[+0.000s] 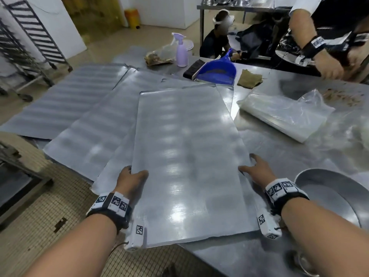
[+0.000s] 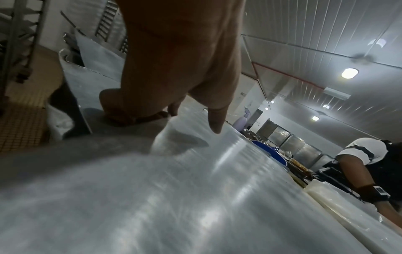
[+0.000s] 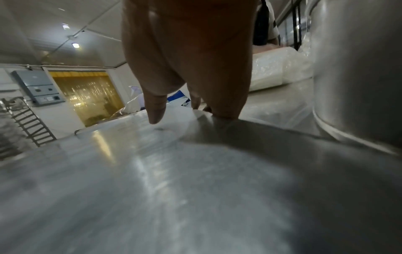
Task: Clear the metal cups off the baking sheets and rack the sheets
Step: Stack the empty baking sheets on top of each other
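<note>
A bare metal baking sheet [image 1: 187, 156] lies on top of several other fanned-out sheets [image 1: 95, 124] on the steel table [image 1: 279, 140]. My left hand [image 1: 131, 176] grips its left long edge, thumb on top, fingers curled under. My right hand [image 1: 257, 168] grips the right long edge the same way. In the left wrist view the thumb [image 2: 214, 120] rests on the sheet [image 2: 195, 197]. In the right wrist view the thumb [image 3: 155, 110] lies on the sheet [image 3: 152, 180]. No metal cups show on any sheet.
A tall wheeled sheet rack [image 1: 30, 47] stands at the far left. A large round metal bowl [image 1: 329, 198] sits right of my right wrist. A blue dustpan [image 1: 217, 70], a spray bottle [image 1: 181, 50] and plastic bags [image 1: 285, 114] lie beyond. Another person's arm [image 1: 311, 41] works at the far right.
</note>
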A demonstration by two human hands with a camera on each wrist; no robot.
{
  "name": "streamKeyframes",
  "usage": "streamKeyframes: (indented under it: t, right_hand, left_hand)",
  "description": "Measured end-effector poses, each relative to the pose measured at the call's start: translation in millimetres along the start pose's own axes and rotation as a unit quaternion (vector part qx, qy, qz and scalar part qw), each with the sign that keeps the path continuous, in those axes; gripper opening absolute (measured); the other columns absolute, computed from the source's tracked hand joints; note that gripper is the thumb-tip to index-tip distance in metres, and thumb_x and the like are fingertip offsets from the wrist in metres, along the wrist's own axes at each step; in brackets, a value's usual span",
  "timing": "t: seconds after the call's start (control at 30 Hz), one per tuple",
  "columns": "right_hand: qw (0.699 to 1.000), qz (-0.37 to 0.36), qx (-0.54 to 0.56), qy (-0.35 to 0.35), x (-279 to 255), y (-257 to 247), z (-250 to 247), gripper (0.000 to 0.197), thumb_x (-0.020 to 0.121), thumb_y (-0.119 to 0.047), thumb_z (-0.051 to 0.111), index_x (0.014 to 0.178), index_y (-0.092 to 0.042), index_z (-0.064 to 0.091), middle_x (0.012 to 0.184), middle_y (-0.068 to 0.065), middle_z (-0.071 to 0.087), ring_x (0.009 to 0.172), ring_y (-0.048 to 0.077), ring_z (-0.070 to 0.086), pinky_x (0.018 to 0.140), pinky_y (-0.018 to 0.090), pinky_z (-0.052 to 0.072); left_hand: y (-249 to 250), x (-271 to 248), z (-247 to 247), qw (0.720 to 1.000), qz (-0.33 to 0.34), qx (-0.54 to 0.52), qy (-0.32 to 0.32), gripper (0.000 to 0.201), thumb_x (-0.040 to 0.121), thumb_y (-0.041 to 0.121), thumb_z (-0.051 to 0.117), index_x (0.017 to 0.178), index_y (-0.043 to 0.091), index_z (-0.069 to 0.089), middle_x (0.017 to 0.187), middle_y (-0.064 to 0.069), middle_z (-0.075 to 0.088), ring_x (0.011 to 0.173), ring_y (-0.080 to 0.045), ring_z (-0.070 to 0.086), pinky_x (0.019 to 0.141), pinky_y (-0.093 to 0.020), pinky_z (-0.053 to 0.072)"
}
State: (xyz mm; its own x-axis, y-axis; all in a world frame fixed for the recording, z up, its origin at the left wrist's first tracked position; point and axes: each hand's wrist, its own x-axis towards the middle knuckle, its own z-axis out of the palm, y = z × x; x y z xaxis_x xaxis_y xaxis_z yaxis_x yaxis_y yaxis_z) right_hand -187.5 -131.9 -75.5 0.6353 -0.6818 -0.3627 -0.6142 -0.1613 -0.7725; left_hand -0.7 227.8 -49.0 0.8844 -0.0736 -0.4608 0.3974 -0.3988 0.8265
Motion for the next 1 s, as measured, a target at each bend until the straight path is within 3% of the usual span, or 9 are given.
streamKeyframes:
  t: [0.07, 0.17, 0.3, 0.43, 0.53, 0.6, 0.8, 0.93, 1.0]
  right_hand:
    - [1.0, 0.0, 0.012, 0.007, 0, 1, 2, 0.067, 0.081, -0.016, 0.08, 0.14, -0.012, 0.049, 0.116, 0.004, 0.061, 0.097, 0.022, 0.057, 0.087, 0.034, 0.046]
    - [0.999, 0.008, 0.038, 0.014, 0, 7, 8, 0.062, 0.075, -0.018, 0.082, 0.132, -0.016, 0.057, 0.114, 0.006, 0.069, 0.093, 0.024, 0.067, 0.088, 0.041, 0.055]
    - [0.998, 0.008, 0.064, 0.008, 4, 7, 22, 0.065, 0.07, -0.025, 0.083, 0.13, -0.019, 0.058, 0.111, 0.004, 0.071, 0.093, 0.024, 0.07, 0.089, 0.047, 0.057]
    - [0.995, 0.011, 0.096, 0.026, 3, -7, 38, 0.056, 0.076, -0.018, 0.08, 0.127, -0.021, 0.056, 0.105, 0.0, 0.068, 0.088, 0.019, 0.066, 0.085, 0.038, 0.056]
    - [0.993, 0.01, 0.11, 0.046, 0, -17, 49, 0.051, 0.081, -0.014, 0.077, 0.126, -0.022, 0.055, 0.104, 0.0, 0.065, 0.085, 0.015, 0.063, 0.076, 0.03, 0.051]
    - [0.991, 0.014, 0.116, 0.068, 2, -23, 59, 0.057, 0.078, -0.017, 0.077, 0.13, -0.019, 0.056, 0.11, 0.002, 0.067, 0.093, 0.021, 0.067, 0.08, 0.033, 0.054]
    - [0.978, 0.058, 0.147, 0.134, 0, -45, 103, 0.057, 0.074, -0.021, 0.077, 0.128, -0.02, 0.059, 0.11, -0.003, 0.07, 0.094, 0.018, 0.068, 0.088, 0.037, 0.056]
    - [0.972, 0.08, 0.147, 0.163, 2, -56, 131, 0.076, 0.067, -0.041, 0.076, 0.137, -0.025, 0.05, 0.134, -0.004, 0.061, 0.116, 0.021, 0.062, 0.102, 0.043, 0.05]
    - [0.968, 0.092, 0.14, 0.186, -3, -66, 142, 0.063, 0.072, -0.038, 0.076, 0.129, -0.024, 0.053, 0.128, -0.009, 0.059, 0.115, 0.017, 0.059, 0.101, 0.035, 0.046]
  left_hand:
    - [7, -9, 2, 0.999, 0.022, -0.033, 0.015, 0.033, 0.092, -0.009, 0.064, 0.121, 0.0, 0.054, 0.088, -0.005, 0.063, 0.073, -0.012, 0.06, 0.05, -0.014, 0.048]
    - [3, -1, -3, 0.997, 0.037, -0.05, 0.045, 0.049, 0.089, -0.011, 0.067, 0.134, -0.002, 0.05, 0.093, -0.005, 0.061, 0.075, -0.011, 0.059, 0.059, -0.017, 0.046]
    - [8, 11, -16, 0.995, 0.057, -0.033, 0.071, 0.051, 0.085, -0.003, 0.074, 0.132, 0.004, 0.054, 0.109, -0.012, 0.065, 0.091, -0.026, 0.065, 0.073, -0.026, 0.05]
    - [24, 35, -33, 0.993, 0.082, -0.005, 0.08, 0.047, 0.082, 0.002, 0.078, 0.126, 0.007, 0.06, 0.109, -0.012, 0.066, 0.092, -0.028, 0.066, 0.077, -0.031, 0.053]
    - [39, 58, -40, 0.994, 0.093, 0.003, 0.059, 0.046, 0.082, 0.002, 0.078, 0.122, 0.014, 0.058, 0.103, -0.011, 0.067, 0.094, -0.03, 0.068, 0.082, -0.035, 0.055]
    - [47, 77, -43, 0.995, 0.095, -0.006, 0.039, 0.046, 0.083, -0.001, 0.077, 0.12, 0.016, 0.056, 0.097, -0.006, 0.067, 0.089, -0.026, 0.067, 0.083, -0.035, 0.056]
    - [72, 137, -53, 0.993, 0.119, 0.016, -0.017, 0.039, 0.087, -0.005, 0.069, 0.119, 0.014, 0.055, 0.094, -0.008, 0.065, 0.078, -0.016, 0.064, 0.058, -0.015, 0.048]
    - [84, 181, -61, 0.989, 0.124, 0.037, -0.066, 0.039, 0.086, 0.0, 0.071, 0.118, 0.017, 0.056, 0.103, -0.013, 0.067, 0.088, -0.026, 0.066, 0.067, -0.024, 0.05]
    - [86, 204, -64, 0.987, 0.124, 0.052, -0.085, 0.043, 0.083, 0.003, 0.075, 0.122, 0.015, 0.059, 0.104, -0.012, 0.069, 0.092, -0.028, 0.068, 0.07, -0.027, 0.052]
